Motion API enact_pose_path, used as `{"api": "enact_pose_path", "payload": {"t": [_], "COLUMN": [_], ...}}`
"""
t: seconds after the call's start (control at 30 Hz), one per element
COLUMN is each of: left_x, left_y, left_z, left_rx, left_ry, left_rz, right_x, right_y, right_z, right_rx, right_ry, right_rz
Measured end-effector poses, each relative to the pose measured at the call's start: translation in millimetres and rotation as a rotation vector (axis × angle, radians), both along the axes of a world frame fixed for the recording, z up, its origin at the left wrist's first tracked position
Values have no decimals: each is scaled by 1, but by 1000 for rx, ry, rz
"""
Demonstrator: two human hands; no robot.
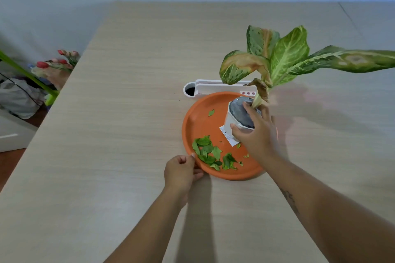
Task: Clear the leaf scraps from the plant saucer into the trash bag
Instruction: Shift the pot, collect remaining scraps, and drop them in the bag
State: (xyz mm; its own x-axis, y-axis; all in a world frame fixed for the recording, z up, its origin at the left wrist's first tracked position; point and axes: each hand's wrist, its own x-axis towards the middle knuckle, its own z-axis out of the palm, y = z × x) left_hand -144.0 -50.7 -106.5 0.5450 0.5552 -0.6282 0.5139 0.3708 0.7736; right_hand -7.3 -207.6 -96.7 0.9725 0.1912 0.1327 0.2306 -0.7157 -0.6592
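Observation:
An orange round plant saucer (197, 121) lies on the table. Green leaf scraps (210, 152) are piled in its near left part, and one small scrap (211, 112) lies further back. A white pot (229, 120) with a large-leaved plant (286, 57) stands tilted on the saucer's right side. My right hand (256, 134) grips the pot at its rim. My left hand (181, 172) pinches the saucer's near left rim. No trash bag is clearly visible.
A white plastic tray-like holder (205, 88) with a round hole lies just behind the saucer. Left of the table are pink flowers (62, 62), a green stalk and a grey bundle (17, 96) on the floor. The beige table (128, 113) extends far back.

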Motion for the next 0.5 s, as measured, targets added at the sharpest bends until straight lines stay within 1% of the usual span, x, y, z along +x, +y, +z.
{"api": "enact_pose_path", "payload": {"t": [0.1,0.2,0.4,0.47,0.5], "left_x": [-1,-2,-2,-2,-2], "left_y": [-1,-1,2,3,4], "left_z": [3,4,4,4,5], "left_rx": [-17,-13,-9,45,128], "left_ry": [0,5,8,18,37], "left_rz": [-1,-14,-40,-47,-49], "right_x": [2,-3,-4,-4,-5], "right_y": [8,15,21,22,21], "right_z": [-1,-5,-15,-13,-11], "right_rx": [-11,-4,-109,-111,-121], "right_ry": [22,-15,-73,-72,-59], "right_rz": [18,55,100,111,121]}}
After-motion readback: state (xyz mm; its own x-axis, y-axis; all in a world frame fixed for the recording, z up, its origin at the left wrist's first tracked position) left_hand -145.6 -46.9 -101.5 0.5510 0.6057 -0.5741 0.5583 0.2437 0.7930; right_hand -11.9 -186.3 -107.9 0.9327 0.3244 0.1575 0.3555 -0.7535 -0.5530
